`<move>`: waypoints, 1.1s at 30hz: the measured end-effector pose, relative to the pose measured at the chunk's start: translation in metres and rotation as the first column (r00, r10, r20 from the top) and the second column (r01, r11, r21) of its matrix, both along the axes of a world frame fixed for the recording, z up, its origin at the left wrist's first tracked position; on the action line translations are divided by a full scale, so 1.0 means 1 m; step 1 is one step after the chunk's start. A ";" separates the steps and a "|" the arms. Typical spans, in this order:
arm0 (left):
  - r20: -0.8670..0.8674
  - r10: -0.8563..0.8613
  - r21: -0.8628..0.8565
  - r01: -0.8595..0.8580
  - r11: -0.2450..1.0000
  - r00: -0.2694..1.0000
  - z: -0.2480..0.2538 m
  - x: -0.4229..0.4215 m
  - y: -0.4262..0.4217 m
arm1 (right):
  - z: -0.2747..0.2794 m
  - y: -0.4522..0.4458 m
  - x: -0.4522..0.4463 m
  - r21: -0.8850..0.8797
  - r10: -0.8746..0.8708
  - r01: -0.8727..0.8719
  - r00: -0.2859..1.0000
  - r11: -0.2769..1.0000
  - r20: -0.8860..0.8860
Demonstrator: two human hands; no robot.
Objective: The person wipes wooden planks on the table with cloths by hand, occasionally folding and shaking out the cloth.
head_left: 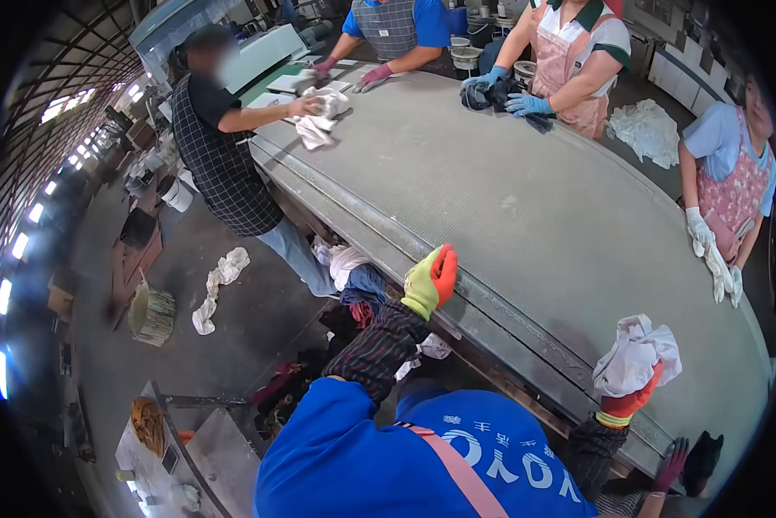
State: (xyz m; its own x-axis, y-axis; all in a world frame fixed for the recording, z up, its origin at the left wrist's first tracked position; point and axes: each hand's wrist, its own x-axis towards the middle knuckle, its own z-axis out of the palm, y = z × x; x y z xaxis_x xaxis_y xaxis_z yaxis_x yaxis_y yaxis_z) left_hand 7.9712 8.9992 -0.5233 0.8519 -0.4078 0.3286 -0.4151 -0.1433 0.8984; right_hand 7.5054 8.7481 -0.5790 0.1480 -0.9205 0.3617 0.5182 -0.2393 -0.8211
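My left hand [431,281], in a yellow glove with an orange-red palm, is raised over the near metal edge of the long grey surface [491,198]. Its fingers are curled closed, and nothing shows in them. A crumpled white cloth [634,358] is bunched in my right hand [634,399], which wears a similar glove. That hand is over the near right part of the surface, and the cloth hides most of its fingers.
Across the surface, several people handle cloths, including a white one [320,116] and a black one [491,93]. At lower right are another person's maroon-gloved hand [671,462] and something black [703,462]. Cloths [362,281] lie below the near edge; a white cloth [219,285] lies on the floor.
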 end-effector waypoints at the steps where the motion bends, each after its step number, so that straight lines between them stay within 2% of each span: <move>1: -0.002 0.001 0.006 -0.001 1.000 1.000 0.005 -0.002 0.002 | 0.001 0.001 -0.004 0.025 0.021 -0.022 0.999 0.999 0.035; 2: 0.022 0.010 0.047 -0.011 0.999 1.000 0.015 -0.006 0.004 | 0.001 0.001 -0.007 0.030 0.023 -0.024 0.999 0.999 0.035; 3: 0.047 0.017 0.087 -0.021 0.996 0.999 0.026 -0.009 0.005 | 0.002 0.001 -0.010 -0.068 -0.030 0.020 0.989 0.997 -0.145; 5: 0.071 0.026 0.124 -0.035 0.992 0.997 0.033 -0.012 0.005 | 0.006 -0.001 -0.013 -0.283 -0.180 0.047 0.867 0.958 -0.465; 6: 0.035 0.023 0.107 -0.026 0.994 0.999 0.034 -0.013 0.004 | 0.008 -0.002 -0.014 -0.283 -0.178 0.045 0.867 0.958 -0.465; 9: -0.036 0.014 0.076 -0.011 0.997 0.999 0.033 -0.012 0.004 | 0.011 0.002 -0.010 -0.022 0.026 -0.027 0.998 0.999 -0.058; 14: 0.006 0.010 0.128 -0.011 0.992 1.000 0.030 -0.009 0.005 | 0.001 -0.008 -0.012 0.014 0.122 -0.121 0.991 0.993 -0.046; 16: 0.013 0.003 0.161 -0.005 0.987 1.000 0.039 -0.011 0.007 | 0.007 -0.003 -0.008 0.122 0.211 -0.225 0.971 0.967 0.112; 18: 0.023 0.007 0.129 -0.010 0.992 1.000 0.031 -0.011 0.006 | 0.024 0.003 0.000 0.171 0.244 -0.278 0.950 0.945 0.193; 21: 0.045 0.010 0.067 -0.013 0.998 0.999 0.022 -0.010 0.006 | 0.054 0.013 0.008 0.158 0.443 -0.536 0.803 0.829 0.400; 26: -0.016 -0.070 0.021 0.071 0.997 0.997 0.009 -0.009 0.011 | 0.072 0.022 0.021 0.154 0.432 -0.533 0.797 0.832 0.422; 29: -0.087 -0.120 -0.053 0.116 0.992 0.989 0.005 -0.006 0.011 | 0.097 0.033 0.049 0.284 0.227 -0.318 0.923 0.905 0.310; 30: -0.088 -0.142 -0.025 0.140 0.990 0.986 0.007 -0.007 0.015 | 0.104 0.034 0.057 0.290 0.222 -0.309 0.929 0.906 0.296; 33: -0.098 -0.193 0.035 0.197 0.980 0.976 0.018 -0.006 0.028 | 0.126 0.031 0.095 0.267 0.406 -0.462 0.882 0.846 0.238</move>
